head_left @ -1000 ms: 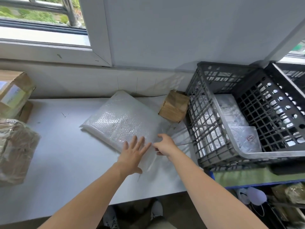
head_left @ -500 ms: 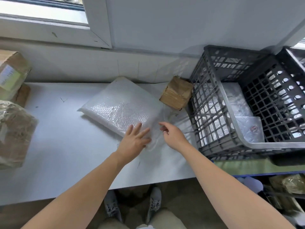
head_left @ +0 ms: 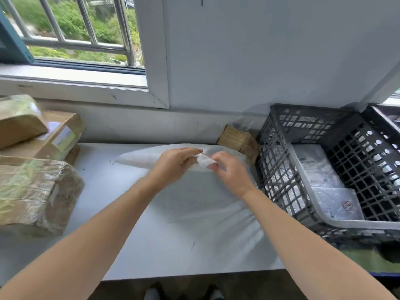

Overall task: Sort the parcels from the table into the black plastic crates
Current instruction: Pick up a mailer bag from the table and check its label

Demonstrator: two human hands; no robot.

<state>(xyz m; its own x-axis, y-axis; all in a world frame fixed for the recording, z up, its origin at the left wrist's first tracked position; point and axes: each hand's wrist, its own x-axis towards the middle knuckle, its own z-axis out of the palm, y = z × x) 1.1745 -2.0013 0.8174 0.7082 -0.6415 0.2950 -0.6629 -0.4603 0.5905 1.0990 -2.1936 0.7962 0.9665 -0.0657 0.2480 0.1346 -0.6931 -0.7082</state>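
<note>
Both hands hold the bubble-wrap parcel (head_left: 138, 158) by one edge. Left hand (head_left: 173, 167) fingers are curled over it, and right hand (head_left: 231, 174) pinches the same edge just beside. The parcel is mid-table (head_left: 151, 245), held edge raised, blurred. The black crate (head_left: 279, 161) stands just right, with flat packets inside. A brown box (head_left: 238, 140) sits against the crate's left wall. Taped boxes (head_left: 36, 191) lie far left.
</note>
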